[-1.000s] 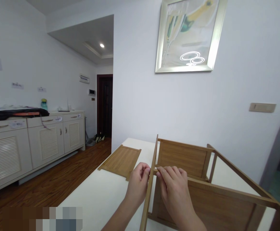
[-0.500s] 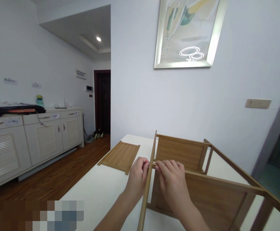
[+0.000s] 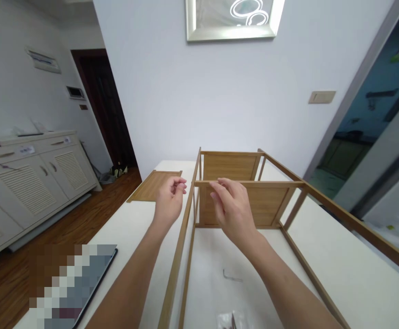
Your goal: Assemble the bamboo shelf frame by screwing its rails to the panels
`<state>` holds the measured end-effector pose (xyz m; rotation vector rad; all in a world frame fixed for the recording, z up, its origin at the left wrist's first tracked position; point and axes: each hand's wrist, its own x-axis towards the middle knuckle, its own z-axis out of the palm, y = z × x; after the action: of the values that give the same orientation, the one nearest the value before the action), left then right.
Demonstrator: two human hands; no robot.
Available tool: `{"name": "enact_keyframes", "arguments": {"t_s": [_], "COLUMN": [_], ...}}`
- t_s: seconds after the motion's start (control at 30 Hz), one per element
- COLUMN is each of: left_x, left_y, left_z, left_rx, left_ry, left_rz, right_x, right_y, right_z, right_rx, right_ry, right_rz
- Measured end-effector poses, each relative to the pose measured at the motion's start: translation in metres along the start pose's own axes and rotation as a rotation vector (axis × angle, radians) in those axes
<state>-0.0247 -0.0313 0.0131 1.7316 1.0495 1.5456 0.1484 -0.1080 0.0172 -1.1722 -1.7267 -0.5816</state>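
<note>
A wooden frame (image 3: 187, 219) with slim rails and inset panels lies on the white table (image 3: 130, 237). My left hand (image 3: 169, 201) hovers just left of its long left rail, fingers curled in against the thumb; whatever may be between them is hidden. On the other side of that rail, my right hand (image 3: 234, 203) is in front of the crossbar (image 3: 271, 184) and the wooden panel (image 3: 261, 205) below it. Its thumb and index finger are apart, with nothing visible between them. A bent hex key (image 3: 231, 277) lies on the table inside the frame.
A loose wooden panel (image 3: 147, 187) lies flat at the table's far left. Near the front is a clear plastic bag (image 3: 232, 320) with small parts. A dark-edged, blurred-out device (image 3: 98, 278) lies at the left edge. White cabinets (image 3: 41, 173) stand further left.
Both hands have come away from the joint of the left rail and crossbar, the right one opening. The view has tilted down and turned right, revealing the hex key and bag.
</note>
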Motion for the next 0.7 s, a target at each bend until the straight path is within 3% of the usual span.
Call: {"name": "enact_keyframes", "arguments": {"t_s": [0.23,0.4,0.5,0.6,0.63,0.7], "left_x": [-0.025,-0.06,-0.104,-0.171,-0.196,-0.245], "left_y": [0.038,0.073,0.091,0.097,0.094,0.085], "left_z": [-0.029,-0.055,-0.066,-0.068,-0.066,-0.057], "left_rx": [-0.357,-0.451,-0.372,-0.09,-0.002,0.192], "left_ry": [0.098,0.182,0.36,0.719,0.694,0.383], "left_rz": [-0.038,-0.005,0.137,0.415,0.476,0.493], "right_x": [-0.028,-0.069,-0.106,-0.145,-0.157,-0.178], "right_y": [-0.021,-0.029,-0.032,-0.036,-0.038,-0.042], "right_z": [-0.03,-0.047,-0.055,-0.064,-0.067,-0.073], "right_rx": [-0.037,-0.005,0.02,0.086,0.107,0.146], "right_ry": [-0.133,-0.222,-0.272,-0.292,-0.312,-0.349], "right_rz": [0.053,0.076,0.129,0.183,0.201,0.219]}}
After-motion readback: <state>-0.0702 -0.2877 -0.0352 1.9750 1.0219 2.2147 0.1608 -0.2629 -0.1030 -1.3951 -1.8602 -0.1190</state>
